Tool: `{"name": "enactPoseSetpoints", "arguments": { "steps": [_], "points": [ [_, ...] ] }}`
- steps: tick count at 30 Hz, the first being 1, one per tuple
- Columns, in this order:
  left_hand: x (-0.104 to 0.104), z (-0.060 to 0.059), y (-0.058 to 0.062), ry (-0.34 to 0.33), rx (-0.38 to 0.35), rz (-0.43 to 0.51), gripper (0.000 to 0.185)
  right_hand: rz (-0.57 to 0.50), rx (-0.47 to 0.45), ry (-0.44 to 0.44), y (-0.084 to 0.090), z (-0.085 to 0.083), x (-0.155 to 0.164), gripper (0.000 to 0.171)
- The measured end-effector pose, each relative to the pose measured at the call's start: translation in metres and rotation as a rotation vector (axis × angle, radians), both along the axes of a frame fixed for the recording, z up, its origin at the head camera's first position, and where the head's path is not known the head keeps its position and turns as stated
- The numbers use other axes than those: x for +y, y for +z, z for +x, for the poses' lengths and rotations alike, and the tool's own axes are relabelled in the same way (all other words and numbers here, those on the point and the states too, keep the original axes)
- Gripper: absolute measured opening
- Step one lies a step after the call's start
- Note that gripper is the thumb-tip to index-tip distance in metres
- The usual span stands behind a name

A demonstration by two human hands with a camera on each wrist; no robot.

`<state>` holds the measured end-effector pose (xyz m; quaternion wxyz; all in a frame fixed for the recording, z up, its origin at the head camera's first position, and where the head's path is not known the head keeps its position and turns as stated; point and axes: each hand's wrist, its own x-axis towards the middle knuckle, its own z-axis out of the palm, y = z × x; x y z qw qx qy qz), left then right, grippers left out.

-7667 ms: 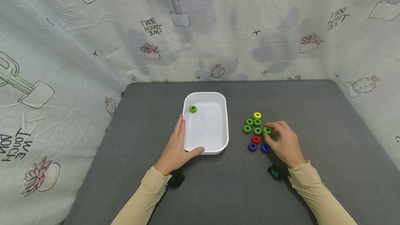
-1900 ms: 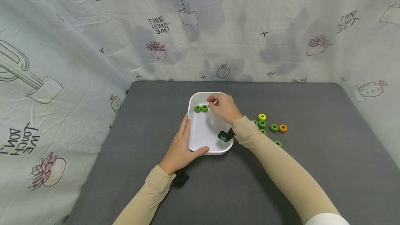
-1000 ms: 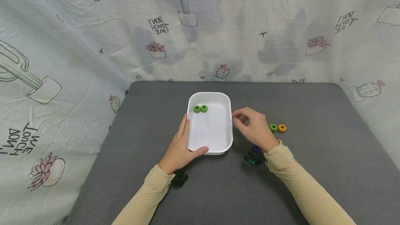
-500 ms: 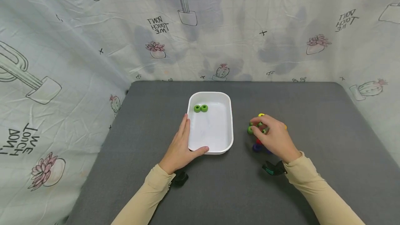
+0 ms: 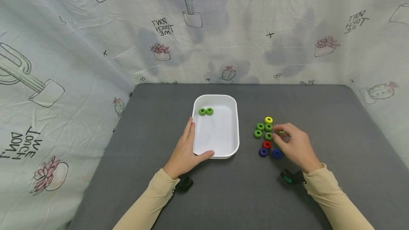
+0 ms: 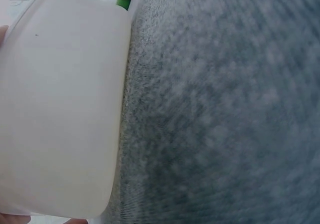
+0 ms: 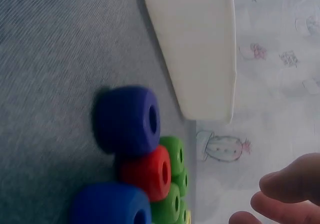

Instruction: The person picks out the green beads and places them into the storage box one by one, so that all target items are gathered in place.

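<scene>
A white tray stands on the table with two green beads side by side near its far left corner. My left hand rests against the tray, straight fingers along its left wall and thumb on the near rim. Right of the tray lies a group of beads: several green, one yellow, one red, one purple and one blue. Over the group's right side is my right hand, thumb and fingers apart, nothing seen between them. It partly hides another green bead.
The grey table reaches back to a white printed curtain. Below each wrist sits a black wrist camera; the right one is close to the blue bead. The tray's outer wall fills much of the left wrist view.
A second green bead has come into the tray since the oldest frame. My right hand has moved from over the tray rightward to the beads. The left hand has stayed on the tray.
</scene>
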<state>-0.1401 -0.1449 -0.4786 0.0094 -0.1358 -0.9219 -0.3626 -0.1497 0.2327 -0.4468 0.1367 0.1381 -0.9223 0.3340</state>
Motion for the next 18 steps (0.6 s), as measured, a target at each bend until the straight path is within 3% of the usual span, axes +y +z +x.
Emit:
{"name": "enactPoseSetpoints", "arguments": {
  "steps": [11,18],
  "points": [
    [-0.001,0.002,-0.002,-0.004,0.019,0.007,0.122,0.054,0.014,-0.038,-0.010,0.012,0.020,0.022],
    [0.000,0.001,-0.003,-0.010,0.035,0.004,0.121,0.113,-0.079,-0.037,-0.012,0.017,0.032,0.029]
  ]
}}
